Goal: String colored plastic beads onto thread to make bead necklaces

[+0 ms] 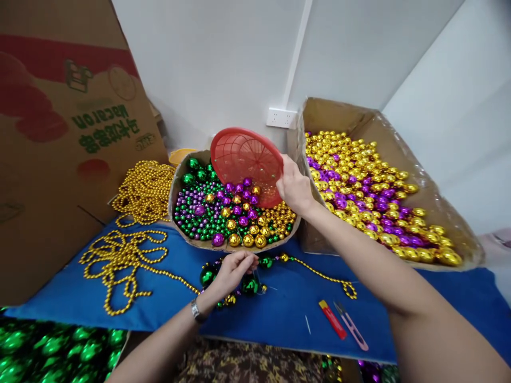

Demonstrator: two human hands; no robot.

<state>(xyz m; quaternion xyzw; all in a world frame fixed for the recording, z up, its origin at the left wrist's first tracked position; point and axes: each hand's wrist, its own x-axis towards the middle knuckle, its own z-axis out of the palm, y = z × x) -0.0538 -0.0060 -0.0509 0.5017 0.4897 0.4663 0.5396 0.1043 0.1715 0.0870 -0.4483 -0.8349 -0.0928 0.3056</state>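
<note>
My right hand (296, 187) grips the rim of a red plastic basket (243, 157). The basket is tilted over a low cardboard box (173, 221) of loose green, purple and gold beads. Larger purple and gold beads (247, 226) lie in front of its lower edge. My left hand (235, 268) is at the near edge of that box, fingertips pinched together. A thin clear thread (258, 279) hangs by them; exactly what they hold is too small to make out. Under that hand lies a strand of green, purple and gold beads (250, 285) on the blue cloth (287, 319).
Gold bead chains (128, 260) spread over the cloth at left, with a pile (146, 191) behind. At right stands a carton (343, 114) of gold and purple beads. Thread snips (351, 325) and a red-and-yellow case (332, 319) lie near the front. A tall carton (72, 175) rises at left.
</note>
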